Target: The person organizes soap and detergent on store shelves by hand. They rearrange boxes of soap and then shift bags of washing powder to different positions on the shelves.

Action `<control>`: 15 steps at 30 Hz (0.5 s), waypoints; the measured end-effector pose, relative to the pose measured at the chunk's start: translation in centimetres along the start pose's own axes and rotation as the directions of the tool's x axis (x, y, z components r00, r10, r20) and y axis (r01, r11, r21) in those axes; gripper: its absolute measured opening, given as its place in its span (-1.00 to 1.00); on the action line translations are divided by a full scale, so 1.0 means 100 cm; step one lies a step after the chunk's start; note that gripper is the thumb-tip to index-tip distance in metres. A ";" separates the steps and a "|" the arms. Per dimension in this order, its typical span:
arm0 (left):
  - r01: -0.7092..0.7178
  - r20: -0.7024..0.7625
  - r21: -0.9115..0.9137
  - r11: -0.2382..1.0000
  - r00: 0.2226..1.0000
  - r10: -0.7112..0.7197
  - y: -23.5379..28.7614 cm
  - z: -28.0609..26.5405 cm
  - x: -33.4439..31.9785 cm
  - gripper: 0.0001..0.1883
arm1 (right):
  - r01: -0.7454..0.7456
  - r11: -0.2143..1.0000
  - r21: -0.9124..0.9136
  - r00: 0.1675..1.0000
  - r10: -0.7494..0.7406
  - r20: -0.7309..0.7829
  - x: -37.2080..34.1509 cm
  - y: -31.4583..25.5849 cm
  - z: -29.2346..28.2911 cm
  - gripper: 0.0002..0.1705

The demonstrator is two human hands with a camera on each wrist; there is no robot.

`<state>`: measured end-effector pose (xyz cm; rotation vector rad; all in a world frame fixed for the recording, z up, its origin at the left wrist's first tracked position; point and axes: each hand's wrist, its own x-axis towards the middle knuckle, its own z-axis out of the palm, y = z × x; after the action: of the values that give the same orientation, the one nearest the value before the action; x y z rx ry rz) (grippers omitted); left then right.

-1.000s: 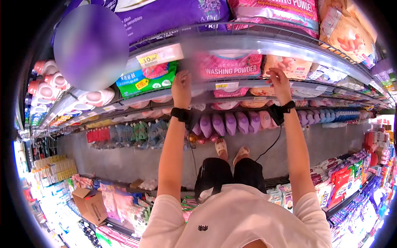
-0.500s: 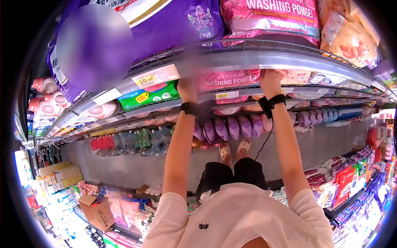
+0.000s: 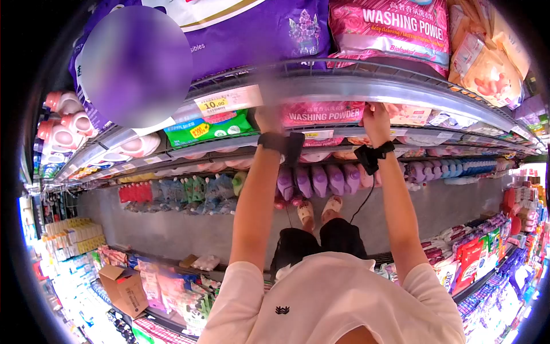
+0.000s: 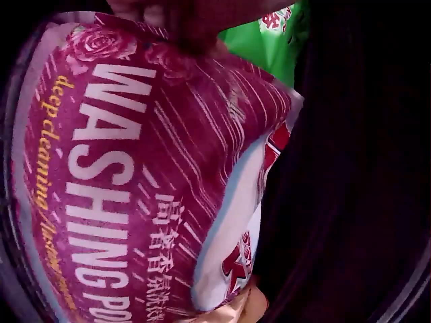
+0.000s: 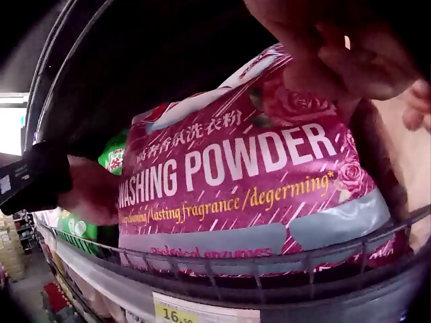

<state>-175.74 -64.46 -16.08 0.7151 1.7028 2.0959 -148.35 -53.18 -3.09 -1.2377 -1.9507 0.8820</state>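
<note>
A pink bag of washing powder stands on the shelf below the top one, between my two hands. My left hand grips its left end; in the left wrist view, the fingers press into the bag's edge near a printed rose. At the opposite end my right hand holds the upper right corner, its fingers curled against the film in the right wrist view. The bag's front faces out behind the wire rail. Its back is hidden, and the shelf above covers its top in the head view.
A wire rail with a price tag runs along the shelf front. Close overhead juts the upper shelf edge. A green bag lies to the left, a peach bag to the right. Purple bottles stand below.
Both hands have reached forward from in front of the shelf to the two ends of the pink bag, and their fingers have closed on it. The view has tilted slightly.
</note>
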 end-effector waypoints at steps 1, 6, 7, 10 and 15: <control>-0.010 0.002 0.073 0.997 1.000 0.010 0.001 0.001 0.001 -0.79 | -0.023 0.999 0.027 1.000 0.023 -0.004 -0.002 -0.010 -0.002 -0.78; 0.121 0.017 0.242 0.963 0.991 -0.129 0.089 0.006 -0.012 -0.85 | -0.070 0.993 0.093 0.993 0.060 0.104 -0.004 -0.021 -0.006 -0.77; 0.244 -0.034 0.027 0.969 0.969 -0.243 0.086 -0.001 -0.009 -0.85 | -0.011 0.999 0.042 0.998 0.009 0.060 0.001 -0.005 0.001 -0.77; 0.329 -0.031 -0.207 0.922 0.939 -0.342 0.084 -0.017 0.003 -0.78 | -0.037 0.980 0.193 0.998 0.029 0.047 0.016 0.023 0.012 -0.72; 0.005 0.098 0.266 0.964 0.995 -0.032 0.059 -0.043 0.017 -0.67 | 0.125 0.963 -0.241 0.991 -0.110 0.075 0.030 0.028 0.014 -0.71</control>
<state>-179.35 -68.20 -10.72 0.8629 1.9460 1.8035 -149.14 -49.73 -5.61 -1.2273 -2.2098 0.6396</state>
